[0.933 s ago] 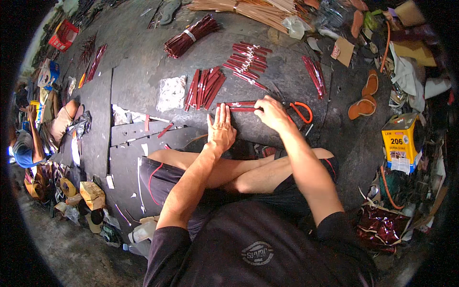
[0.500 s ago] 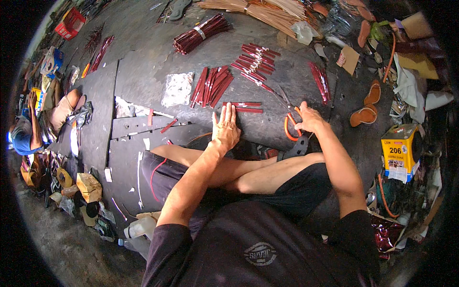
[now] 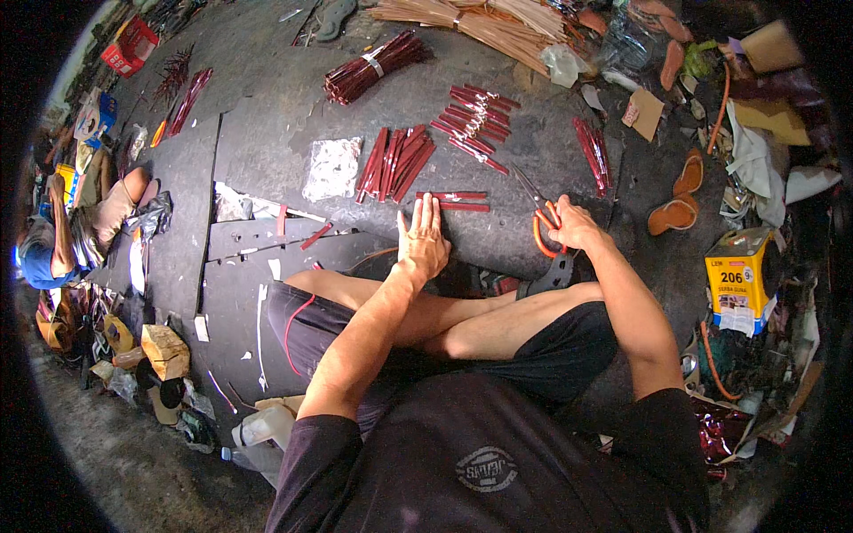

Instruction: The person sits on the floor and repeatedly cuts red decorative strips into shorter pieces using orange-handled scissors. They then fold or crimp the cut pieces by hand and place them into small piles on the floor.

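- Now your left hand lies flat, fingers spread, grasping nothing, pressing the dark rubbery sheet just below two thin red strips.
- Your right hand, right of those strips, clenches orange-handled scissors.

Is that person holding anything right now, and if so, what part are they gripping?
The right hand grips orange-handled scissors by the handle loops. The left hand holds nothing; it lies flat on the dark sheet.
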Available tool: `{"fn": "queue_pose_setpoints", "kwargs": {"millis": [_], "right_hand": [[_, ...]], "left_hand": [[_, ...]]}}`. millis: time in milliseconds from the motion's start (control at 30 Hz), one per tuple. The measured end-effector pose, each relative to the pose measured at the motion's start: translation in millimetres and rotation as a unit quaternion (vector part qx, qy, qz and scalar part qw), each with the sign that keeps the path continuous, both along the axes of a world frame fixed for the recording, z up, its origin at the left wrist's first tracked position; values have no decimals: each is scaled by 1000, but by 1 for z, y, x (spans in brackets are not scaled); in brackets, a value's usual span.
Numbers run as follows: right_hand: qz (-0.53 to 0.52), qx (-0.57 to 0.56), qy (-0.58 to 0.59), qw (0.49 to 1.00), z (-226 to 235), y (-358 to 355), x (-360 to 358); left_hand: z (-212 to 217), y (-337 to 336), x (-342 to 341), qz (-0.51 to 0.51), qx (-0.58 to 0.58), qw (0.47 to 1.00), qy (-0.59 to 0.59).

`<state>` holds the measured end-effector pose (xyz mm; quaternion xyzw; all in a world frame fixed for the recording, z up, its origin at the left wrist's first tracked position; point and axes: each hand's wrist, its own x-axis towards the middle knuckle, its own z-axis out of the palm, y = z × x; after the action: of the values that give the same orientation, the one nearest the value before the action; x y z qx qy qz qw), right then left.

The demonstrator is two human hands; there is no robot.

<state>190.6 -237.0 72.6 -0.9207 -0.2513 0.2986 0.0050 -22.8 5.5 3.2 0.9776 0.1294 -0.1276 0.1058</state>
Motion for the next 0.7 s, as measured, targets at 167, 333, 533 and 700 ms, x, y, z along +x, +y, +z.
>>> {"fn": "queue_pose_setpoints", "kwargs": {"millis": [167,333,533,700], "right_hand": [[-12,24,-31,999,12,-3,21],[40,16,-50,998,11,16,-14],[15,19,25,999,-3,6,5],[-63,59,19,996,1,-11,22]], "left_hand": [[5,-3,1,4,-1,1000,1],[-2,-3,-2,12,1,1000,-8],[-3,-2,-2,10,-5,1000,-13],[2,-4,2,10,-12,1000,-4]]}}
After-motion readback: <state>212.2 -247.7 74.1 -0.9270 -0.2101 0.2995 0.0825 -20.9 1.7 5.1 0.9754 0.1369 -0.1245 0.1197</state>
